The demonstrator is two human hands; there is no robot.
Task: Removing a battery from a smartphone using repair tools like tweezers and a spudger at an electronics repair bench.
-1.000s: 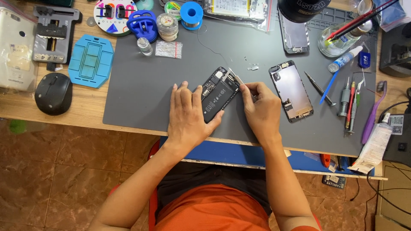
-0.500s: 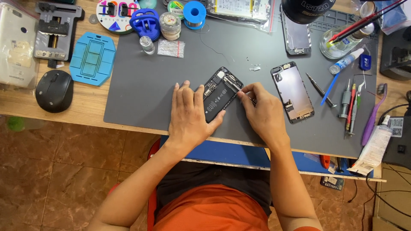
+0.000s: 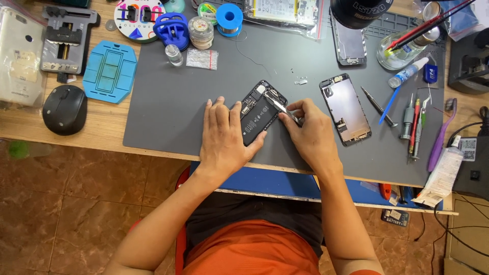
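An opened black phone body (image 3: 261, 109) lies tilted on the grey work mat (image 3: 168, 112), its battery and inner parts showing. My left hand (image 3: 223, 136) rests flat on the mat and presses the phone's lower left edge. My right hand (image 3: 311, 133) pinches metal tweezers (image 3: 280, 108), whose tips reach into the phone's upper right part. The detached screen panel (image 3: 345, 109) lies face down just right of my right hand.
Screwdrivers and a purple toothbrush (image 3: 439, 136) lie at the mat's right. A blue fixture tray (image 3: 110, 72), a black mouse (image 3: 64, 109), a blue suction cup (image 3: 172, 28), solder spools and a glass jar (image 3: 402, 51) ring the mat. Another phone part (image 3: 349, 45) sits at the top.
My right hand has shifted slightly, bringing the tweezers' tips over the phone's upper right part. The left hand stays pressed on the phone.
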